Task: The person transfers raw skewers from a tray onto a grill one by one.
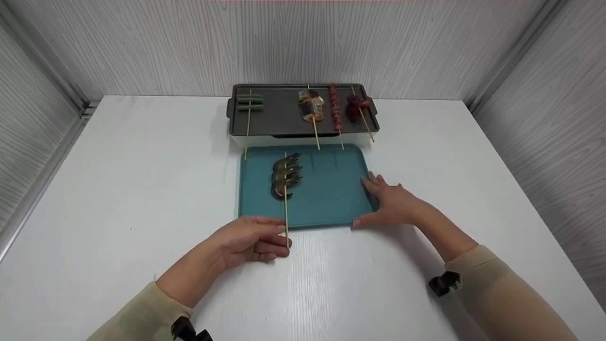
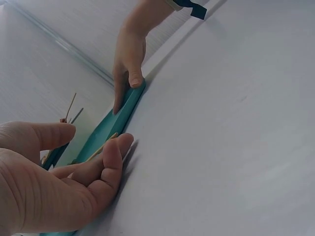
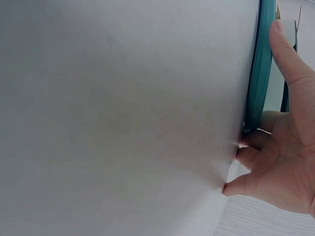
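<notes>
A skewer of shrimp lies over the teal tray, its bare stick pointing toward me past the front rim. My left hand, palm turned up, has the lower end of that stick across its fingertips. In the left wrist view the thumb stands apart from the fingers, with the stick's tip just above them. At the tray's front right corner my right hand is spread, thumb at the front rim and fingers along the right side. The right wrist view shows several of its fingertips down on the table.
Behind the tray stands a dark grill plate on a white base. It bears a green vegetable skewer, a thick chunky skewer, a red beaded skewer and a dark red skewer. Their sticks overhang the front edge. Pale walls enclose the white table.
</notes>
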The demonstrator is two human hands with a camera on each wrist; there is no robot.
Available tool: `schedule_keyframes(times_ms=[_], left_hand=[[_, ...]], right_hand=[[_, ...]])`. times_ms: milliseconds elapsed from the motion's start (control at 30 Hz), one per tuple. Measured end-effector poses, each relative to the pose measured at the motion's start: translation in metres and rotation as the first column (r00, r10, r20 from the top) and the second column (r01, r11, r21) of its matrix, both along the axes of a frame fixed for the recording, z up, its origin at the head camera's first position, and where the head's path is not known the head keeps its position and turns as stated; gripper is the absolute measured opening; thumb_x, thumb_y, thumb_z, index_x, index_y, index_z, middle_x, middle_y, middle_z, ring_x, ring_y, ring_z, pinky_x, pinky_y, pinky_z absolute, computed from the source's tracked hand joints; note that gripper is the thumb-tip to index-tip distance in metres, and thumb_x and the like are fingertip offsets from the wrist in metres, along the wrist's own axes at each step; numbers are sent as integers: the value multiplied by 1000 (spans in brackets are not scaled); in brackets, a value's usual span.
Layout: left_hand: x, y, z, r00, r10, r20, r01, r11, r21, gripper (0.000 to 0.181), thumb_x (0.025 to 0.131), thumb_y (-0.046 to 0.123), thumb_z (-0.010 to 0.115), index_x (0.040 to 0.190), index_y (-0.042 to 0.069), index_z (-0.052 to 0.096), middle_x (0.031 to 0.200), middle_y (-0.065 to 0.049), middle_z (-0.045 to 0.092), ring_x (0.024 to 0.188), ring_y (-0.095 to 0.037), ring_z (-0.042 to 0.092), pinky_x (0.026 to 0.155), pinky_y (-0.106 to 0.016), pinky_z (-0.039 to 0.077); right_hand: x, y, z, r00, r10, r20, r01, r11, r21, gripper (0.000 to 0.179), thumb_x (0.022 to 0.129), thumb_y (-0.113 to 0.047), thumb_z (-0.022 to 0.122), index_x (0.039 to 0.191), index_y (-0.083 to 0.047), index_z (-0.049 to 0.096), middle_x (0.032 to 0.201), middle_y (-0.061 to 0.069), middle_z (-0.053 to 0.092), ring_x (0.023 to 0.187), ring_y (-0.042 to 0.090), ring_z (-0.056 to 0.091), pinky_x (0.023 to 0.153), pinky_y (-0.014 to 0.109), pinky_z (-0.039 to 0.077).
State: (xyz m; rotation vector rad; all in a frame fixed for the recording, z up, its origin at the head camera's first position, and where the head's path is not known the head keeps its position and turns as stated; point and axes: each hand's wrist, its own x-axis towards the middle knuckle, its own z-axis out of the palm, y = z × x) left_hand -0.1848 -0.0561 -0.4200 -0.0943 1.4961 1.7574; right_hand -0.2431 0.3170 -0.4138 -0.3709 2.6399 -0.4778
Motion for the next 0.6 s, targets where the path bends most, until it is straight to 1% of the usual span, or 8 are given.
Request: schedule_keyframes(times_ms=[167, 433, 600], left_hand=[[0, 0, 0, 1000, -6, -5, 6, 1000, 15, 63, 107, 15, 64, 159, -7, 38, 115, -16, 77, 97, -21, 79, 78, -27, 61], [0, 1, 2, 1000, 16, 7, -17, 999, 37, 63, 105, 12, 66, 159, -5, 39, 119, -17, 76, 99, -22, 78, 79, -27, 60], [0, 1, 4, 999, 41, -7, -41, 999, 34, 58, 105, 11, 67, 156, -5, 45, 120, -19, 75, 98, -20, 78, 79, -28, 60]], right_hand=[[-1, 1, -2, 1000, -2, -6, 2, 1000, 4, 129, 79, -75, 80, 170, -8, 18, 177, 14, 4, 163, 35, 5, 125, 69, 9], [-1, 1, -2, 1000, -7, -7, 7, 1000, 10, 131, 78, -76, 80, 170, -8, 17, 177, 14, 4, 163, 35, 4, 125, 69, 9], [-1, 1, -2, 1000, -8, -4, 8, 1000, 7, 131, 78, -76, 80, 171, -9, 17, 177, 14, 4, 163, 35, 4, 125, 70, 8]])
